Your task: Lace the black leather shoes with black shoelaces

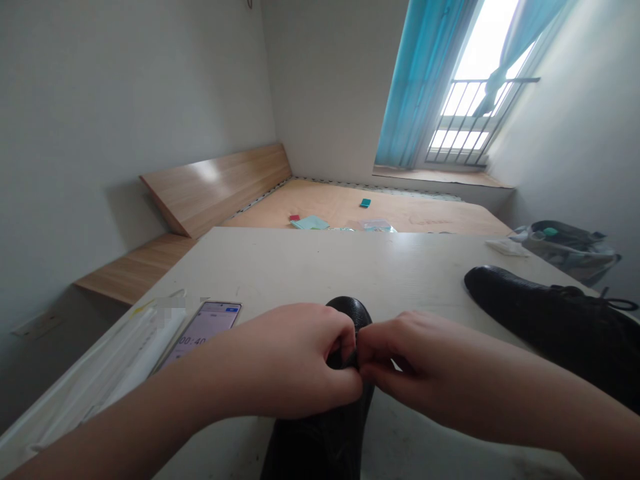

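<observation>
Okay, left hand [285,360] and right hand [420,367] pinch together on the black leather shoe [320,443]: stiff, fairly light, slick upper, so hold it at the top edge.

Person's own body: two bare forearms and two hands, seen from the room.

The left forearm [125,417] and right forearm [545,407] are slim and smooth, tapering evenly into narrow wrists, and both stay uncovered as far as the frame shows them. The left hand [295,360] is compact, with rounded knuckles and soft creases over the finger joints. The right hand [405,363] matches it in build, its fingers slender and gently tapered. The fingernails look short, though they are too small and blurred to tell. Upper arms and shoulders lie outside the view.
</observation>
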`<state>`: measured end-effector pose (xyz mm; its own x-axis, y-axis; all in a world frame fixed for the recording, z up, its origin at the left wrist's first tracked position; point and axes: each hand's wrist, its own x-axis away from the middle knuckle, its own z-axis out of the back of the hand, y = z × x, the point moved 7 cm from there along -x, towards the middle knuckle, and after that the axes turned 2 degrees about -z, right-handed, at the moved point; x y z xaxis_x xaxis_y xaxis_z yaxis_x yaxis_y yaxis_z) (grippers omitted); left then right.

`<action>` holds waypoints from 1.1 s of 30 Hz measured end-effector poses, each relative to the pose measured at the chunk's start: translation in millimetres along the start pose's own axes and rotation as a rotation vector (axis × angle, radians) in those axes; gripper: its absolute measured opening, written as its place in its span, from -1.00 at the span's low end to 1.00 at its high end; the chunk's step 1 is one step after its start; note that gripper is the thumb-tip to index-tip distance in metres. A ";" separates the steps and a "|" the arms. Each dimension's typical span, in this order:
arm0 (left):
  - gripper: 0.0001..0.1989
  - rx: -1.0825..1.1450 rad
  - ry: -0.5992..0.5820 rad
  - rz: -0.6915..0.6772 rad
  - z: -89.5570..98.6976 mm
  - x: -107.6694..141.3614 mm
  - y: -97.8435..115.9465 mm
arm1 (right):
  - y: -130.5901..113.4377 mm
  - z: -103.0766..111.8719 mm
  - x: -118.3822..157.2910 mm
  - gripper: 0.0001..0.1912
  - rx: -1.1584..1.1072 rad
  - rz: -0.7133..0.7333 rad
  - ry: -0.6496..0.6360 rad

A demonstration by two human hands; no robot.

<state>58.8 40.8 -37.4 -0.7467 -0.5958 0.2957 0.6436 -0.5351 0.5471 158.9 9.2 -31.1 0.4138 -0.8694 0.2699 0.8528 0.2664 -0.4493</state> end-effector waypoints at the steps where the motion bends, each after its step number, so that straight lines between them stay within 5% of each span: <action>1: -0.86 -0.004 0.004 0.004 0.4 0.2 -0.3 | -0.7 0.6 0.5 -0.82 -0.003 0.004 0.008; 33: -0.81 -0.067 -0.020 0.059 7.4 7.4 -3.0 | 2.2 -1.6 1.2 -0.83 -0.065 0.034 0.051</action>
<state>50.2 42.5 -31.1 -0.7097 -0.6161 0.3417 0.6961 -0.5389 0.4744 160.8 8.1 -33.1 0.4241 -0.8807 0.2111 0.8153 0.2699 -0.5122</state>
